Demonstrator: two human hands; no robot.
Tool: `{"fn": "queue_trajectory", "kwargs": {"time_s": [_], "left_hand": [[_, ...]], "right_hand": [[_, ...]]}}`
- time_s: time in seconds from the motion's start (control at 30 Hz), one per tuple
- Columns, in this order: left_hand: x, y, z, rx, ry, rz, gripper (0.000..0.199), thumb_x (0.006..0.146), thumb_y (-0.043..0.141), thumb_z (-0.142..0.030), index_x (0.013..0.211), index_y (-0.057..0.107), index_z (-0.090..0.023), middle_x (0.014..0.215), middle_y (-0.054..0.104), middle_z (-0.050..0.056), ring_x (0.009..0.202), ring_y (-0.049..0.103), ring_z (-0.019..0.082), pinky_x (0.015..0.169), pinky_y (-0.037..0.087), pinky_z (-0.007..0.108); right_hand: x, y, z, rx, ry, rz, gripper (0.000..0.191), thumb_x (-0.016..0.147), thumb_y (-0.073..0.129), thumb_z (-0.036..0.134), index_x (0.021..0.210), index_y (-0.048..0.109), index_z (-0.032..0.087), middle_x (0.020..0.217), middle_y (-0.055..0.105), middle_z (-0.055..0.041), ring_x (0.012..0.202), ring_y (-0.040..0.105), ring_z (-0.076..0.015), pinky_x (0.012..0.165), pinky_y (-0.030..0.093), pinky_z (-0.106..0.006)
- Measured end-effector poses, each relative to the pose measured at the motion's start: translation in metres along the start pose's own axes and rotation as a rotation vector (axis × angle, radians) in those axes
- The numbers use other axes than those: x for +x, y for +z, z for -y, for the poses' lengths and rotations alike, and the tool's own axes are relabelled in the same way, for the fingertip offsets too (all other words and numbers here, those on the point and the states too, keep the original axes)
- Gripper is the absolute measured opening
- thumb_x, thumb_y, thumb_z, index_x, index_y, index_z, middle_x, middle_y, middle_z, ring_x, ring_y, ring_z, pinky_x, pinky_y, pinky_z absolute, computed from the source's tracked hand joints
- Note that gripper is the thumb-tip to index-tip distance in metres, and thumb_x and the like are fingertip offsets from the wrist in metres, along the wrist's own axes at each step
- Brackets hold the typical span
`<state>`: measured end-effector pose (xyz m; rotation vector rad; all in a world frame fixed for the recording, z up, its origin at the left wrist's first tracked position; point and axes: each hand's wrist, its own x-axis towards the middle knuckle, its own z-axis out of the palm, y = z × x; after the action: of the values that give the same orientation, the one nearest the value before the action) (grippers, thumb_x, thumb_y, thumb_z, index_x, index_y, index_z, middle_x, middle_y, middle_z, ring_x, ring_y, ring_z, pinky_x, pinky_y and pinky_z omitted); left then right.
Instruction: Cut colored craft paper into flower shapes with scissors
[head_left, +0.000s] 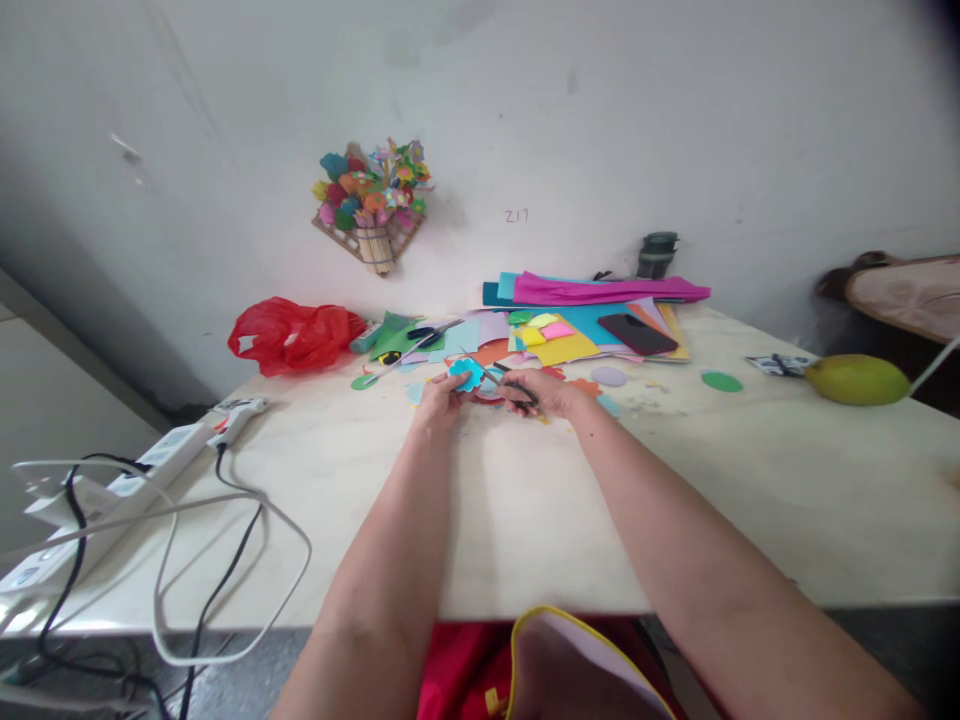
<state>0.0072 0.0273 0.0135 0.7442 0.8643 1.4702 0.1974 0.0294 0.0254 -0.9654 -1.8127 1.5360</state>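
Note:
Near the middle of the pale table [540, 500], my left hand [444, 398] pinches a blue scalloped paper flower [466, 374]. My right hand [546, 390] is closed round the dark handles of a pair of scissors [517, 387]. The scissors' blades point left, close to the flower's right edge; whether they touch it is unclear. Under and behind the hands lie coloured paper pieces, among them an orange sheet [493, 352] and a lilac oval [608, 376]. Small paper scraps lie right of my right hand.
A red plastic bag [294, 335] and a second pair of scissors [426, 337] are at the back left. Behind are a yellow sheet [570, 347], a phone [637, 334] and magenta paper [600, 289]. A yellow-green fruit [859, 380] lies right; a power strip [161, 460] and cables lie left.

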Motion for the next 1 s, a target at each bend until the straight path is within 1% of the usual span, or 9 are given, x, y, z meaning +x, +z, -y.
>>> {"fn": "queue_trajectory", "kwargs": {"time_s": [0.13,0.3,0.43,0.6,0.83,0.93,1.0], "left_hand": [[0.0011,-0.0024,-0.0006,0.001,-0.003,0.018,0.013,0.062,0.072,-0.004,0.068,0.066,-0.013,0.070,0.070,0.006,0.064,0.067,0.016,0.066,0.058,0.028],[0.0030,-0.0058,-0.0004,0.009,0.003,0.039,0.014,0.060,0.075,-0.006,0.068,0.066,-0.013,0.069,0.070,0.006,0.063,0.066,0.016,0.068,0.057,0.029],[0.0028,-0.0068,-0.0007,0.014,0.009,0.043,0.016,0.058,0.077,-0.006,0.067,0.066,-0.012,0.069,0.069,0.006,0.062,0.065,0.016,0.070,0.056,0.030],[0.0027,-0.0082,-0.0013,0.031,0.010,0.059,0.016,0.057,0.078,-0.007,0.068,0.066,-0.011,0.067,0.069,0.005,0.060,0.064,0.014,0.069,0.055,0.029],[0.0022,-0.0096,-0.0036,0.058,-0.007,0.071,0.017,0.057,0.077,-0.008,0.070,0.066,-0.012,0.068,0.070,0.004,0.061,0.066,0.015,0.064,0.055,0.027],[0.0013,-0.0087,-0.0046,0.055,-0.022,0.072,0.013,0.059,0.074,-0.006,0.069,0.067,-0.011,0.067,0.071,0.005,0.059,0.065,0.015,0.061,0.055,0.025],[0.0008,-0.0080,-0.0049,0.051,-0.028,0.071,0.010,0.061,0.072,-0.005,0.069,0.067,-0.010,0.067,0.071,0.006,0.059,0.065,0.014,0.063,0.055,0.025]], "right_hand": [[-0.0013,0.0008,0.0019,-0.017,0.004,0.001,0.024,0.075,0.070,0.036,0.073,0.055,0.017,0.051,0.058,0.0024,0.039,0.047,-0.0074,0.030,0.024,-0.017],[-0.0011,0.0007,0.0029,-0.033,0.019,0.008,0.023,0.074,0.071,0.035,0.072,0.056,0.017,0.049,0.056,0.0026,0.037,0.045,-0.0071,0.030,0.023,-0.018],[0.0003,-0.0007,0.0008,-0.028,0.024,0.012,0.022,0.074,0.071,0.034,0.074,0.058,0.017,0.050,0.058,0.0018,0.038,0.046,-0.0078,0.030,0.023,-0.018],[0.0001,-0.0017,0.0004,-0.011,0.049,0.016,0.021,0.074,0.070,0.034,0.075,0.059,0.016,0.049,0.057,0.0020,0.039,0.048,-0.0078,0.030,0.022,-0.017],[-0.0019,-0.0010,0.0033,-0.062,0.045,0.018,0.021,0.073,0.071,0.034,0.076,0.060,0.016,0.049,0.056,0.0021,0.039,0.047,-0.0077,0.031,0.022,-0.017],[-0.0027,-0.0002,0.0044,-0.074,0.051,0.009,0.021,0.073,0.071,0.033,0.075,0.060,0.016,0.049,0.056,0.0019,0.039,0.048,-0.0080,0.031,0.023,-0.017],[-0.0028,0.0004,0.0047,-0.076,0.052,0.002,0.020,0.073,0.072,0.032,0.074,0.060,0.016,0.048,0.056,0.0022,0.039,0.047,-0.0080,0.031,0.023,-0.017]]}}
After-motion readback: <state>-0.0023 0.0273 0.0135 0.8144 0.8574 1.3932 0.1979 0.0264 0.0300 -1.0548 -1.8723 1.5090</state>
